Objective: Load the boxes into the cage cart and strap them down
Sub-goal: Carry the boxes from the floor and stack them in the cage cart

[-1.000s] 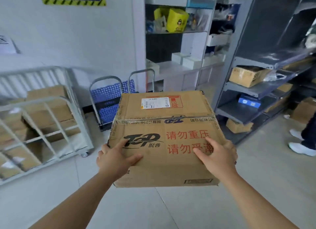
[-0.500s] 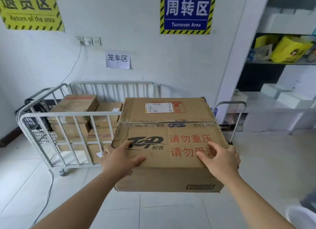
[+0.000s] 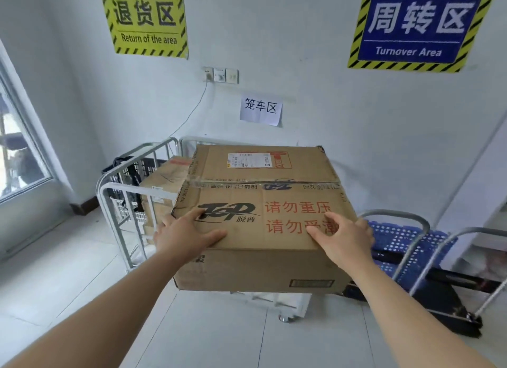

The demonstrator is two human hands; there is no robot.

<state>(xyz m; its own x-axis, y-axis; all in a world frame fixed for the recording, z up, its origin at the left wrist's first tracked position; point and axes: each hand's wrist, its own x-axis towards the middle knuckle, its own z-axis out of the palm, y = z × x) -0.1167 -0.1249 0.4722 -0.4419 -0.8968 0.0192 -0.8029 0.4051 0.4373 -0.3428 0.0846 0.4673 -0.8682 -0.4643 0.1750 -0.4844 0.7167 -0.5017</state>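
I carry a large brown cardboard box (image 3: 260,175) with red print and a white label, held in front of me at waist height. My left hand (image 3: 183,236) grips its near left corner, thumb and forefinger on top. At the near right corner my right hand (image 3: 343,238) holds it the same way. Right behind the box stands the white metal cage cart (image 3: 109,200) against the wall, mostly hidden by the box. More cardboard boxes (image 3: 162,181) are stacked inside the cart.
Two folded blue platform trolleys (image 3: 397,241) lean to the right of the cart. A black crate (image 3: 129,170) sits behind the cart's left side. A window (image 3: 16,153) fills the left wall. A cable hangs from the wall sockets (image 3: 220,74).
My view has swung left from the shelves to the cage cart, and I have come closer to it. Both hands keep the same hold on the box.
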